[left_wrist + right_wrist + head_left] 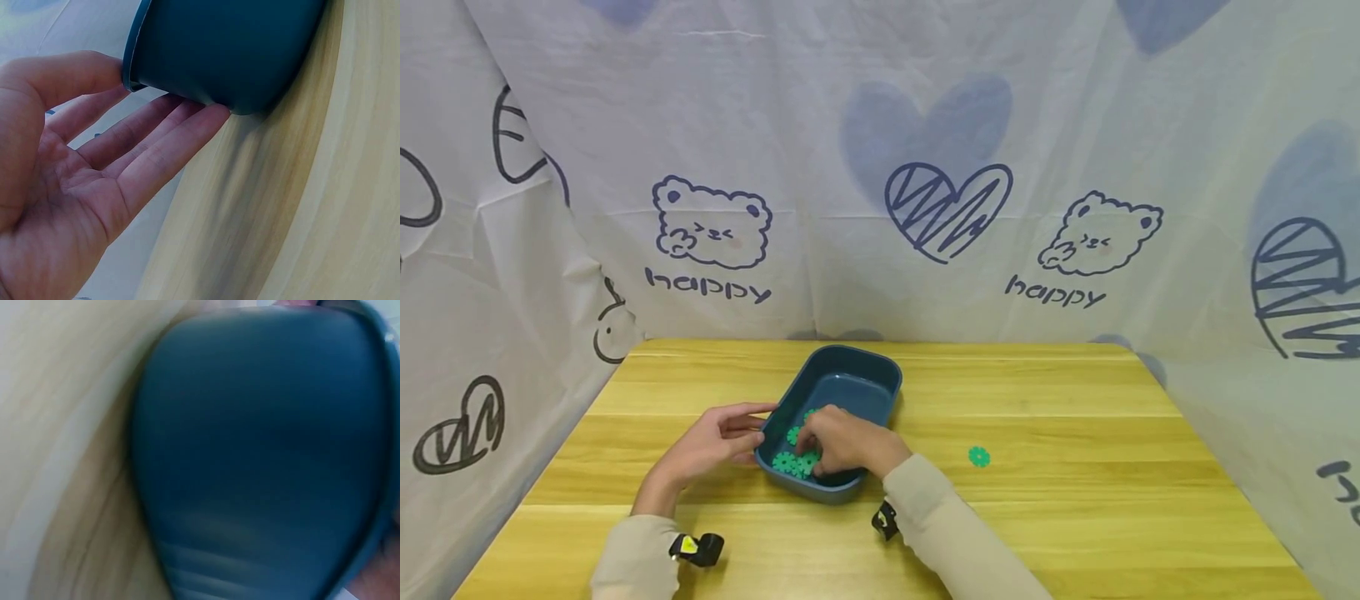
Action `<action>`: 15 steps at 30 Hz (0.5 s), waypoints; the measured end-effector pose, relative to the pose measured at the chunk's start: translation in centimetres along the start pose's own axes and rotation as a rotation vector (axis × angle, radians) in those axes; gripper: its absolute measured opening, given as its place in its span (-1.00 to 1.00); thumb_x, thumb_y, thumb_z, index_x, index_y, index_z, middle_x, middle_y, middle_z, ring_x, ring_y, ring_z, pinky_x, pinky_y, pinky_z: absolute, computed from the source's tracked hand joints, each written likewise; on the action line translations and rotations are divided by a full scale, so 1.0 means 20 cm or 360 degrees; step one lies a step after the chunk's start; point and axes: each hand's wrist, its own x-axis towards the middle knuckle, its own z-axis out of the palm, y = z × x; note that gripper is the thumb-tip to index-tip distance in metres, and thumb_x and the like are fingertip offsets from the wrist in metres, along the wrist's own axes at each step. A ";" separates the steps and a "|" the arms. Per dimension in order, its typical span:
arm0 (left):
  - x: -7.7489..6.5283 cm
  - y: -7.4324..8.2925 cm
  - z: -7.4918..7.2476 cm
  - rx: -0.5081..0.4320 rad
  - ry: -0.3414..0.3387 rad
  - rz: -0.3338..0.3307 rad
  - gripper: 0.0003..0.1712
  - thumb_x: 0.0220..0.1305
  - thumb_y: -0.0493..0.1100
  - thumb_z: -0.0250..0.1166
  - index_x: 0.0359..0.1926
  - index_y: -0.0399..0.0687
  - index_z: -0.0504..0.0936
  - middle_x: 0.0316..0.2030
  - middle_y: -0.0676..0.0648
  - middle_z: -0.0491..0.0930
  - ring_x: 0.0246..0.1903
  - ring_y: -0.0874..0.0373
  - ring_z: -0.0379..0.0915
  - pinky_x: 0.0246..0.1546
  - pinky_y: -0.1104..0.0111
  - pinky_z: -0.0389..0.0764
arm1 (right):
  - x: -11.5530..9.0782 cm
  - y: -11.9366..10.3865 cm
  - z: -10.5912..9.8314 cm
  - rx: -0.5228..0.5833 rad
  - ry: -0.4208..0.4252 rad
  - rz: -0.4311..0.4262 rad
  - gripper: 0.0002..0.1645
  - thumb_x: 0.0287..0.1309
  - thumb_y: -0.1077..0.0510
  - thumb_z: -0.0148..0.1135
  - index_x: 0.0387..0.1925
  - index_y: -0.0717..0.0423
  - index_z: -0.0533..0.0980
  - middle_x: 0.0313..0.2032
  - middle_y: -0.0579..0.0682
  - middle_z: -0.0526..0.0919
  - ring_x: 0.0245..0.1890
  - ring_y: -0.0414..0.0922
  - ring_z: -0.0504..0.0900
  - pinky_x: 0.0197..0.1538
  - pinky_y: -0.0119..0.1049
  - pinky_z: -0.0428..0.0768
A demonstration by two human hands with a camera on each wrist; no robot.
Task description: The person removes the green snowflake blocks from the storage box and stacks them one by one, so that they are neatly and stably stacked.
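A dark blue plastic bin (857, 408) stands at an angle on the table, with several green snowflake-shaped building discs (785, 463) at its near end. My right hand (842, 442) reaches down inside the bin among these discs, fingers bent downward. Whether it pinches one is hidden. Against the bin's left outer wall rests my left hand (715, 442). In the left wrist view, the left hand's long fingers (169, 144) extend nearly straight to the wall and the thumb touches the rim. The right wrist view is blurred and mostly shows the bin's outer wall (262, 437).
One loose green disc (979, 457) lies on the wooden table (1075, 500), right of the bin. A white cloth (820, 250) printed with bears and hearts hangs behind the table and along its sides.
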 end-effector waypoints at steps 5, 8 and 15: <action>0.00 0.00 0.00 0.0005 0.0005 -0.0006 -0.38 0.51 -0.22 0.20 0.49 -0.30 0.32 0.26 -0.53 0.49 0.15 -0.25 0.61 -0.06 0.13 0.81 | -0.05 0.00 -0.06 0.0051 0.0063 -0.0043 -0.69 0.08 0.21 0.55 -0.08 0.04 0.76 -0.18 -0.13 0.73 -0.34 -0.35 0.59 -0.26 -0.64 0.56; 0.00 0.00 0.00 0.0007 0.0009 -0.0004 -0.39 0.51 -0.23 0.19 0.49 -0.30 0.32 0.26 -0.54 0.50 0.14 -0.26 0.62 -0.06 0.12 0.81 | -0.08 0.00 -0.10 0.0074 0.0092 -0.0042 -0.68 0.08 0.21 0.55 -0.07 0.05 0.75 -0.16 -0.11 0.71 -0.33 -0.32 0.60 -0.27 -0.63 0.56; 0.00 0.00 0.01 0.0007 0.0023 -0.0007 -0.39 0.50 -0.23 0.20 0.48 -0.31 0.33 0.25 -0.54 0.50 0.13 -0.28 0.62 -0.07 0.12 0.81 | -0.18 0.02 -0.18 0.0134 0.0194 -0.0054 -0.70 0.07 0.23 0.54 -0.10 0.09 0.75 -0.18 -0.05 0.69 -0.27 -0.13 0.67 -0.27 -0.57 0.57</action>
